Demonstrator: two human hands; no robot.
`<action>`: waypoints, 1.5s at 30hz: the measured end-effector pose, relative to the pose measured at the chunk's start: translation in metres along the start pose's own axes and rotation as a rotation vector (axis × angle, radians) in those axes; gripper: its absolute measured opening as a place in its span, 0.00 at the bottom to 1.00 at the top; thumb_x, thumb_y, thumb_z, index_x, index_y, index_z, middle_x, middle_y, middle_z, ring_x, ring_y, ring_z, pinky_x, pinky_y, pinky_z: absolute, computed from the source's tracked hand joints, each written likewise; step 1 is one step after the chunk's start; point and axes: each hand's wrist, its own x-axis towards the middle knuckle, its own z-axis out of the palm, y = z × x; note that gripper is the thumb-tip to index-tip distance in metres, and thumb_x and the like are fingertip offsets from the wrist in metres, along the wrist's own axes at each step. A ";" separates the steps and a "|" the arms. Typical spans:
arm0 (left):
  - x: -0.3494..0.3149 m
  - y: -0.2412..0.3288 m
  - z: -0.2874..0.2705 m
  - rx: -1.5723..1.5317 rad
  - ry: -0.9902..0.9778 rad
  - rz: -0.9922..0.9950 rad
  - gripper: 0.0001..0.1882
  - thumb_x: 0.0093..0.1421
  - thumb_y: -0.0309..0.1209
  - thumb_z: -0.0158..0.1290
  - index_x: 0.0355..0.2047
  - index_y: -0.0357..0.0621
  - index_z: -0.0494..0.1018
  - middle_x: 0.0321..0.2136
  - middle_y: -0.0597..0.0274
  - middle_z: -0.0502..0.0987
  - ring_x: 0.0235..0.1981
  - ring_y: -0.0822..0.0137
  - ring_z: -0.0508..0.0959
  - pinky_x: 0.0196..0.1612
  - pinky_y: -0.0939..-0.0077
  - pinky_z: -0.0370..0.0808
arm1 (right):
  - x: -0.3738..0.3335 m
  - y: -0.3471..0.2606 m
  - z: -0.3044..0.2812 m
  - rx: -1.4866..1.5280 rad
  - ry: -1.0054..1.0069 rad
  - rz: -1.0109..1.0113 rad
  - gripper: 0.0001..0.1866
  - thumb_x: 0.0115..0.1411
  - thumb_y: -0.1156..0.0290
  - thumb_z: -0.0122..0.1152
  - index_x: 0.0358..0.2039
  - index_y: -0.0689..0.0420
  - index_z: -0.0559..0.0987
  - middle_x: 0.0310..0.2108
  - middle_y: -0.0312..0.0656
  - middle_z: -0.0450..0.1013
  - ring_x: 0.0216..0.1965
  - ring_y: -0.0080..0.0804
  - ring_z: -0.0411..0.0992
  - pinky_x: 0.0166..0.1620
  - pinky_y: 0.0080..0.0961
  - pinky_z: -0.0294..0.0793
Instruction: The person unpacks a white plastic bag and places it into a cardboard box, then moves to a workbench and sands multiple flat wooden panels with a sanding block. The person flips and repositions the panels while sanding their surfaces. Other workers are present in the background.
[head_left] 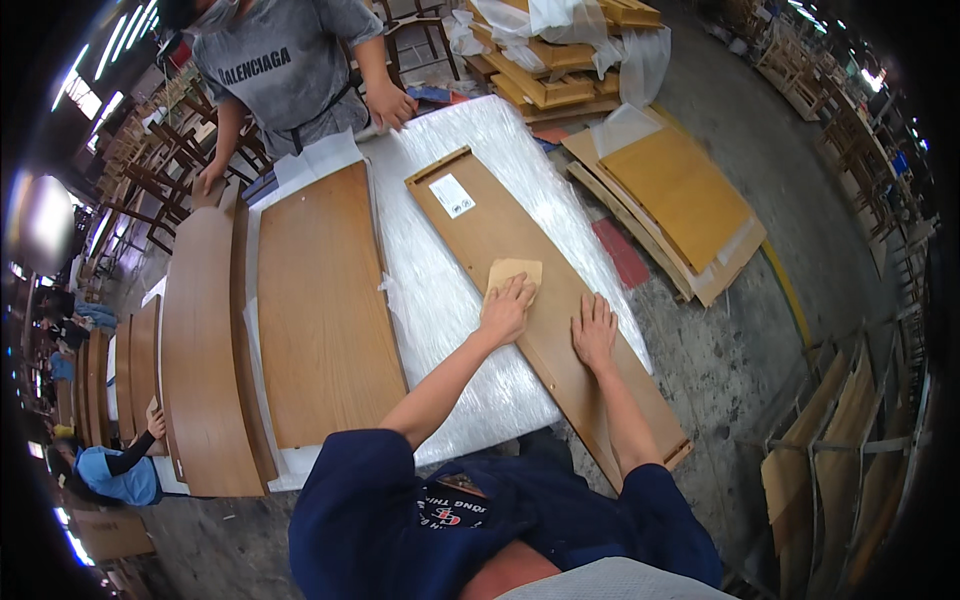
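A long brown wooden panel (pixel 575 335) lies slantwise in front of me on a table wrapped in clear plastic film (pixel 480 390). It has a narrow raised edge, and a white label (pixel 451 196) near its far end. Under the fingers of my left hand (pixel 508 308), a tan sheet of sandpaper (pixel 517 268) is held against the panel's middle. To the right, my right hand (pixel 596 332) rests flat on the same panel, fingers stretched out and holding nothing.
Left of the panel lie another wooden board (pixel 318 310) and curved boards (pixel 205 350). A co-worker (pixel 285 80) stands across the table, touching its far side. Stacked yellowish panels (pixel 680 190) sit at the right on the floor, near a rack of thin sheets (pixel 840 440).
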 end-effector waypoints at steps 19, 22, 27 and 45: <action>0.258 -0.235 -0.014 0.302 0.109 -0.167 0.30 0.69 0.48 0.35 0.69 0.58 0.52 0.71 0.59 0.48 0.71 0.56 0.47 0.68 0.38 0.39 | 0.026 -0.005 -0.019 0.075 -0.214 0.148 0.32 0.60 0.57 0.53 0.64 0.53 0.64 0.66 0.51 0.53 0.67 0.47 0.51 0.66 0.51 0.46; 0.218 -0.190 0.002 0.334 -0.017 -0.023 0.30 0.69 0.47 0.35 0.70 0.58 0.50 0.71 0.60 0.45 0.72 0.57 0.45 0.67 0.35 0.38 | 0.026 -0.007 -0.019 0.072 -0.217 0.150 0.32 0.60 0.56 0.53 0.64 0.53 0.64 0.66 0.51 0.54 0.67 0.47 0.51 0.66 0.51 0.46; 0.228 -0.226 -0.045 0.165 0.020 -0.404 0.31 0.69 0.46 0.33 0.70 0.56 0.46 0.72 0.58 0.40 0.72 0.53 0.41 0.67 0.33 0.37 | 0.027 -0.008 -0.019 0.008 -0.196 0.125 0.33 0.59 0.57 0.53 0.64 0.53 0.64 0.65 0.51 0.55 0.66 0.46 0.53 0.66 0.50 0.47; 0.052 -0.049 0.077 0.388 -0.053 0.063 0.36 0.60 0.44 0.46 0.67 0.45 0.55 0.68 0.45 0.54 0.68 0.40 0.53 0.60 0.21 0.46 | -0.045 0.058 -0.053 0.409 0.089 0.465 0.21 0.63 0.65 0.52 0.52 0.66 0.73 0.57 0.56 0.68 0.58 0.53 0.66 0.61 0.41 0.62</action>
